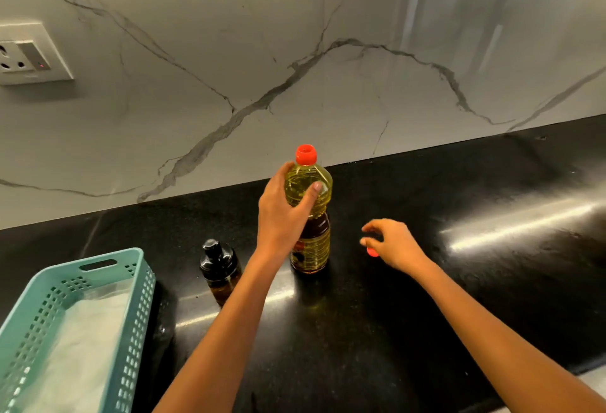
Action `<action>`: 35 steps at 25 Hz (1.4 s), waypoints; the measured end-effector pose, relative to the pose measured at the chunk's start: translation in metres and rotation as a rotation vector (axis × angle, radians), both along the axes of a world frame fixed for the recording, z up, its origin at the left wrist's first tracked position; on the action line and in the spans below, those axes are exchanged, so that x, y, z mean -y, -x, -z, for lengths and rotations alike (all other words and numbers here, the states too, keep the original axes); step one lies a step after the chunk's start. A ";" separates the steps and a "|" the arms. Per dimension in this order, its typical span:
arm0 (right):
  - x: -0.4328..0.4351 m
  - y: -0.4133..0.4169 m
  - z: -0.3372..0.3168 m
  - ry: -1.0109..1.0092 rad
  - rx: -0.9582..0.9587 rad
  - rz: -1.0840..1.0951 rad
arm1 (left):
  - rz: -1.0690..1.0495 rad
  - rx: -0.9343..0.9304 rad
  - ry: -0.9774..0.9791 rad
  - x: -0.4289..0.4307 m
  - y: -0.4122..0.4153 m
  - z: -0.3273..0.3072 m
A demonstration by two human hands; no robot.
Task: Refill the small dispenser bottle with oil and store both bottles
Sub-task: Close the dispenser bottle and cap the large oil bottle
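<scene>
Oil bottle (308,216) stands upright on the black surface (426,314), dead centre, a little in front of the marble wall (295,52). The left hand (282,212) is on it. Its fingers (284,168) wrap round the far side of the shoulder and the thumb presses the near side, a firm hold just below the red top (306,154). That top shows a hollow centre, so the mouth looks open. Yellow oil fills the bottle up into the shoulder, and there is a dark label lower down.

At 3 o'clock from the bottle, apart from it, is the right hand (393,245). Its fingers (372,225) are curled narrow over a small red cap (372,251), which peeks out just under the thumb. Whether the cap is pinched or simply lying on the surface beneath the hand, I cannot tell.

At 8 o'clock from the bottle, just beyond the left forearm, is the dispenser (219,268). It is small, dark and upright, with a black top on it, and no hand touches it.

Further out at 8 o'clock, in the near corner, sits a teal basket (144,298) with perforated walls and a white liner (82,340) inside. Neither bottle is in it.

Up at 10 o'clock, a white socket (29,55) is set in the wall, with a tiny red light showing.
</scene>
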State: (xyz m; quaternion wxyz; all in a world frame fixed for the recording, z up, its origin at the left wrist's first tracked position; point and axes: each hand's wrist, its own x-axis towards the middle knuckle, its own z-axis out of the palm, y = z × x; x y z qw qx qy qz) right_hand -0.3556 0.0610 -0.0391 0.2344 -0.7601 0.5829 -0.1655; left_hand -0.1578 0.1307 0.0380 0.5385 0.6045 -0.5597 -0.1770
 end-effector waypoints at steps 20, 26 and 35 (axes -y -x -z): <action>0.010 -0.028 -0.038 0.210 0.445 -0.036 | -0.054 -0.139 0.012 0.012 0.005 -0.002; -0.003 -0.068 -0.137 0.345 0.871 -0.225 | -0.040 -0.161 0.014 0.013 0.003 0.000; 0.000 -0.084 -0.137 0.249 0.792 -0.361 | -0.013 -0.191 0.031 0.015 0.004 0.005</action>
